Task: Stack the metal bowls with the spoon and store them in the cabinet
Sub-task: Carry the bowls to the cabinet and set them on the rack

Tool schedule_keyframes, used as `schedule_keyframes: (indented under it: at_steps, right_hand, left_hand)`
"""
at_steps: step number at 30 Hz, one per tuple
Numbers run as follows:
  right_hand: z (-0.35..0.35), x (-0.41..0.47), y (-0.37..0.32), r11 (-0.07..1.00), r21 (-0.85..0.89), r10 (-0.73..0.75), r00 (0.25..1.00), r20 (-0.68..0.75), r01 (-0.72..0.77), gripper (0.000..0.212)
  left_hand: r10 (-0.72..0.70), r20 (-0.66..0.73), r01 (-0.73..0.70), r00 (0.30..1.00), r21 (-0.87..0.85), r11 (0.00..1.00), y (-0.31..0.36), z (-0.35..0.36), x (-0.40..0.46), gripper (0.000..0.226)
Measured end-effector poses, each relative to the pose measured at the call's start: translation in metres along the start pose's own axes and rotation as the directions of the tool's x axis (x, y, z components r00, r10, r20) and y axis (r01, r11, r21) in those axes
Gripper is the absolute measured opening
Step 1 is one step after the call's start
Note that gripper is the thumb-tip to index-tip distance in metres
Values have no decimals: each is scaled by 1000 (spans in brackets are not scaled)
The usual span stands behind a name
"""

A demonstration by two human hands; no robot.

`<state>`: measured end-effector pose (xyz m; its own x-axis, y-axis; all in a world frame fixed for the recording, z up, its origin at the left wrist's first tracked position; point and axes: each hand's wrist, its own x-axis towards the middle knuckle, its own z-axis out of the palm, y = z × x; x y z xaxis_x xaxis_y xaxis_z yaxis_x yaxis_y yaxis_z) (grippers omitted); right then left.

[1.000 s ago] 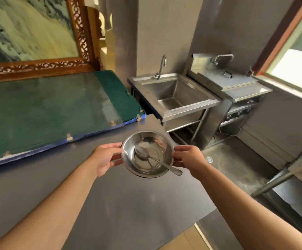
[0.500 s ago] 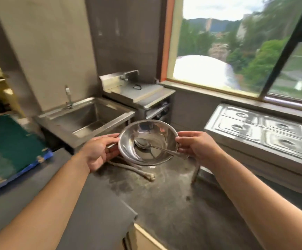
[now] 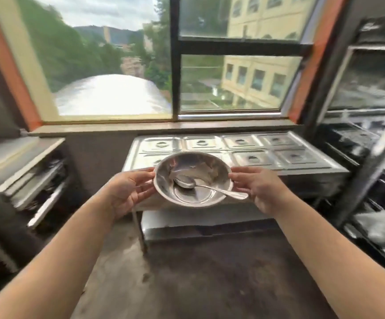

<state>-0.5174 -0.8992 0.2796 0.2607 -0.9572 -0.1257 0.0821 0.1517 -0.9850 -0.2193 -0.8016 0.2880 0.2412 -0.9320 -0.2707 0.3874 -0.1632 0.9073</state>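
I carry the metal bowls [image 3: 200,166] at chest height in the centre of the view; they look like a nested stack, though I cannot tell how many. A metal spoon [image 3: 207,186] lies inside, its handle sticking out over the right rim. My left hand [image 3: 127,192] grips the left rim and my right hand [image 3: 259,188] grips the right rim. A dark glass-fronted cabinet [image 3: 368,125] with wire racks stands at the right edge, its shelves blurred.
A steel food-warmer counter [image 3: 302,157] with several lidded wells stands under the window [image 3: 175,61] straight ahead. A steel unit [image 3: 25,171] with lower shelves is on the left. Bare grey concrete floor [image 3: 198,272] lies between me and them.
The view has swung right, from the grey table and sink to the window, warmer counter and cabinet. Both hands keep the same grip on the bowls with the spoon inside.
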Motion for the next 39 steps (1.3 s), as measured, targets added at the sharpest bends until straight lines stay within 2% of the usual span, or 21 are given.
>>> schedule_keyframes:
  at_steps: [5, 8, 10, 16, 20, 25, 29, 34, 39]
  right_hand:
    - [-109, 40, -8, 999, 36, -15, 966, -259, 25, 25]
    - [-166, 68, -16, 997, 45, -40, 918, -394, 63, 18]
    - [-201, 88, -23, 995, 48, -49, 867, -496, 84, 14]
    - [-287, 119, -53, 987, 79, -40, 697, -716, 138, 24]
    - [-345, 124, -65, 980, 89, -32, 585, -810, 177, 30]
    - [-426, 129, -67, 971, 90, -13, 427, -904, 221, 36]
    - [-515, 137, -63, 958, 68, -28, 328, -944, 278, 31]
    - [-627, 148, -77, 954, 71, -22, 302, -953, 292, 28]
    - [-723, 161, -104, 959, 62, -11, 255, -967, 275, 25]
  left_hand:
    - [-102, 228, 98, 968, 31, 995, -16, 117, 120, 26]
    - [-153, 378, 128, 913, 92, 988, -28, 188, 194, 30]
    - [-198, 468, 148, 862, 141, 979, -33, 238, 242, 30]
    - [-363, 658, 246, 659, 268, 932, -39, 384, 340, 32]
    - [-411, 732, 232, 543, 340, 911, -51, 481, 375, 38]
    - [-444, 801, 181, 402, 406, 896, -85, 599, 402, 29]
    - [-461, 802, 152, 380, 437, 886, -126, 700, 420, 30]
    - [-472, 812, 182, 343, 436, 881, -165, 815, 436, 25]
    - [-478, 803, 199, 357, 435, 878, -193, 919, 457, 22]
